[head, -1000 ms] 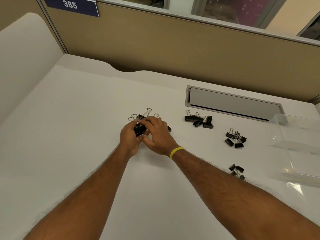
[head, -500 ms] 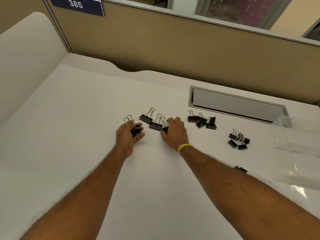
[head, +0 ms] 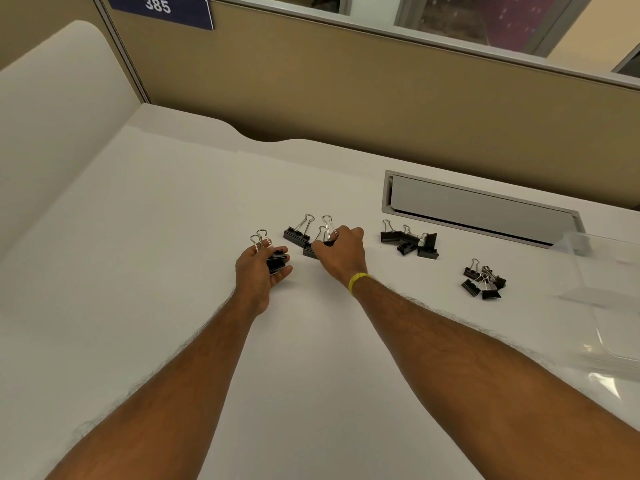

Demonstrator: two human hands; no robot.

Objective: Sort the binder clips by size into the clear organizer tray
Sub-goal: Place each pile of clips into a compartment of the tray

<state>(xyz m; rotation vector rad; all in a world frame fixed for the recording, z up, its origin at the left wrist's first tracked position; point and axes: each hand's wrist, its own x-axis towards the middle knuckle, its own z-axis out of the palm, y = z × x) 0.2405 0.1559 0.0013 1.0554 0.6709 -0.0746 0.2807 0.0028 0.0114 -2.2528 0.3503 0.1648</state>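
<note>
Large binder clips (head: 277, 262) are sitting bunched in the left hand (head: 258, 271), fingers curled around the black bodies, wire handles poking out on the far side. Just to the right, the right hand (head: 341, 252) is closing its fingertips on another large clip (head: 325, 233) lying on the desk (head: 156, 237); one more large clip (head: 297, 233) is lying loose between the two hands, touching neither as far as I can tell. The hands are working near each other but apart.

Further right, a medium-clip pile (head: 410, 239) is resting near the cable flap (head: 478, 211), and a small-clip cluster (head: 483, 280) is lying nearer and further right again. The clear organizer tray (head: 609, 306) is sitting at the right edge, partly out of view (compartments are not readable, too transparent). A yellow wristband (head: 358, 280) is showing on the right wrist. A tan partition (head: 381, 98) is running along the far side, with a blue "385" sign (head: 159, 6) at far left.
</note>
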